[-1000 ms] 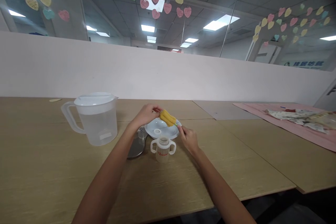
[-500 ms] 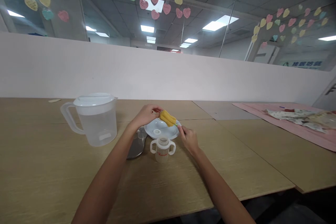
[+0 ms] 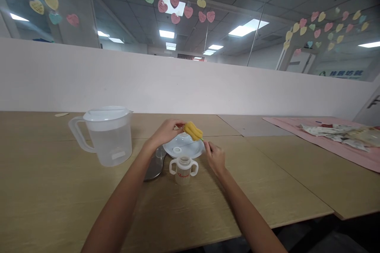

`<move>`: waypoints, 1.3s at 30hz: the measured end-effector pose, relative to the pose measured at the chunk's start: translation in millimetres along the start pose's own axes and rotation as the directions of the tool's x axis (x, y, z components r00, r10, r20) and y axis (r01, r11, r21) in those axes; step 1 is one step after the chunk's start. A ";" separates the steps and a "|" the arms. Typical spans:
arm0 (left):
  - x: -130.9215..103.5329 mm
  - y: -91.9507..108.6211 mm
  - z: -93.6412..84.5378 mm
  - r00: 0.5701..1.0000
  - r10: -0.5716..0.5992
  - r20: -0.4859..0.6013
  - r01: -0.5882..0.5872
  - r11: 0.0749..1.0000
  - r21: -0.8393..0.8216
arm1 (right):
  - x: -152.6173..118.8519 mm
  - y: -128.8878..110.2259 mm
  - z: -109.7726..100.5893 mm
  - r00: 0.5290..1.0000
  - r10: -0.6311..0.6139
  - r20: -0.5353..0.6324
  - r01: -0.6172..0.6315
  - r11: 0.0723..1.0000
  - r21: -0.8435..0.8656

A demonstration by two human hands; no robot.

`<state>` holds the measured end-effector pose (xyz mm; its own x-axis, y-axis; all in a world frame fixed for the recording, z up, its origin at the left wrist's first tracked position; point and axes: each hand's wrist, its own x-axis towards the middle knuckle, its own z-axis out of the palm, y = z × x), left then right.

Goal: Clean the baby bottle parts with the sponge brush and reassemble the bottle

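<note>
A yellow sponge bottle brush (image 3: 193, 131) is held over a white plate (image 3: 194, 152). My right hand (image 3: 215, 157) is closed around its thin handle, with a bit of green showing near the sponge. My left hand (image 3: 168, 131) pinches at the far end of the sponge; whatever small thing lies between its fingertips is hidden. On the plate rests a small white ring-like part (image 3: 177, 150). In front of the plate stands a clear two-handled baby bottle (image 3: 183, 172) with red lettering, upright and uncapped.
A large clear pitcher (image 3: 114, 142) with a white lid stands to the left. Beside my left forearm lies a dark, shiny flat object (image 3: 154, 168), partly covered by the arm. At far right a pink cloth (image 3: 299, 128) bears papers and packets. A white wall closes the table's back.
The sponge brush has shifted slightly to the right and up. Both hands have moved a little to the right with it. The bottle, plate and pitcher have stayed put.
</note>
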<state>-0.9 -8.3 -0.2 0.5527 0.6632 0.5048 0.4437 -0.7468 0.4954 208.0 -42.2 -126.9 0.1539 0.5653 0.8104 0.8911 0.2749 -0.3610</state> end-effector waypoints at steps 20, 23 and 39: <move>3.2 -2.0 0.0 0.983 -0.119 -0.142 0.080 0.965 -0.250 | 1.1 -1.9 -1.6 0.993 0.117 0.011 -0.117 0.991 0.061; 2.3 2.4 -1.2 0.968 -0.171 -0.185 0.120 0.959 -0.257 | 2.4 -0.2 -0.9 0.985 0.172 0.017 -0.172 0.982 0.077; -25.4 -26.5 -41.7 0.710 -0.650 0.271 0.526 0.745 0.410 | 4.0 1.5 -1.2 0.994 0.097 0.048 -0.093 0.992 -0.083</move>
<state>-56.0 -3.2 3.3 0.2950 0.9427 -0.1558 0.9106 -0.2280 0.3449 210.5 -40.5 -123.7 0.2192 0.6260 0.7484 0.9054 0.1555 -0.3952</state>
